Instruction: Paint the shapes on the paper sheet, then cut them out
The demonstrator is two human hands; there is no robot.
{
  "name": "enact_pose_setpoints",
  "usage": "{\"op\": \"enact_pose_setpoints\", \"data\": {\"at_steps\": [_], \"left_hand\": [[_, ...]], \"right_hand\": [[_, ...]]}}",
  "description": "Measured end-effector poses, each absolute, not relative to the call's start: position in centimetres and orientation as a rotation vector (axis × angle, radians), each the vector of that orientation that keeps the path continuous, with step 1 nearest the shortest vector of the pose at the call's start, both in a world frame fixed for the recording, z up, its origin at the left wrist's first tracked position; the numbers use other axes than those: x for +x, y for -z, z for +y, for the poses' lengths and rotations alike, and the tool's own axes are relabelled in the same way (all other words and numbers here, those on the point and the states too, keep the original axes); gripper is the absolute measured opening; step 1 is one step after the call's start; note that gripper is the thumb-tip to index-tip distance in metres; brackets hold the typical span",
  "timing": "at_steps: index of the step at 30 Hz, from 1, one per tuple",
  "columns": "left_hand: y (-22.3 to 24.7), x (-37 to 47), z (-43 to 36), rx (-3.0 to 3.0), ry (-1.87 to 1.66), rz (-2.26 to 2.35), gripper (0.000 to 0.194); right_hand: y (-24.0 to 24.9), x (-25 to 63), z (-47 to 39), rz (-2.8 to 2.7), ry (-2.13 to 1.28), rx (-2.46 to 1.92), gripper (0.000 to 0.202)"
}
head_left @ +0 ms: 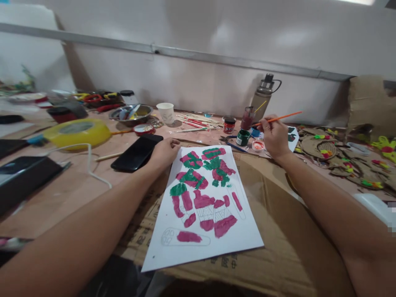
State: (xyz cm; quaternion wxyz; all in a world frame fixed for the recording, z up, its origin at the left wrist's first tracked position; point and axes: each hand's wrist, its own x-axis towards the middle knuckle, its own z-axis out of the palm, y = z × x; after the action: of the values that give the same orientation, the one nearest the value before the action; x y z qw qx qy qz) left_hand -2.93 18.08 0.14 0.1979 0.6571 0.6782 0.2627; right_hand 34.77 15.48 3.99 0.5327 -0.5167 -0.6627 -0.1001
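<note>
Right hand (274, 134) pinches brush (284, 117) by blue pot (255, 132); paper (202, 208) lies left, toward near edge of cardboard (275, 231). Left hand (167, 149) at paper's far-left corner, can't tell grip.

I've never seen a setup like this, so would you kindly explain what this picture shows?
There is no machine here: a person works with bare hands, seen from a camera on their head. The right hand holds an orange brush. The left hand is at the top-left corner of the painted paper, which lies on cardboard. On the table are a phone, yellow tape, a cup, a bottle and an open green paint jar.
</note>
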Motion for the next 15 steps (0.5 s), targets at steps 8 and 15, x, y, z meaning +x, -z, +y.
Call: {"op": "enact_pose_setpoints", "data": {"at_steps": [8, 15], "left_hand": [[-1.7, -3.0, 17.6, 1.86, -0.915, 1.949, 0.028], [-4.4, -3.8, 17.1, 1.765, -1.26, 2.011, 0.034]], "right_hand": [[-4.3, 29.1, 5.4, -1.671, -0.124, -1.033, 0.047], [-1.8, 27.9, -0.3, -1.827, -0.32, -1.094, 0.033]]}}
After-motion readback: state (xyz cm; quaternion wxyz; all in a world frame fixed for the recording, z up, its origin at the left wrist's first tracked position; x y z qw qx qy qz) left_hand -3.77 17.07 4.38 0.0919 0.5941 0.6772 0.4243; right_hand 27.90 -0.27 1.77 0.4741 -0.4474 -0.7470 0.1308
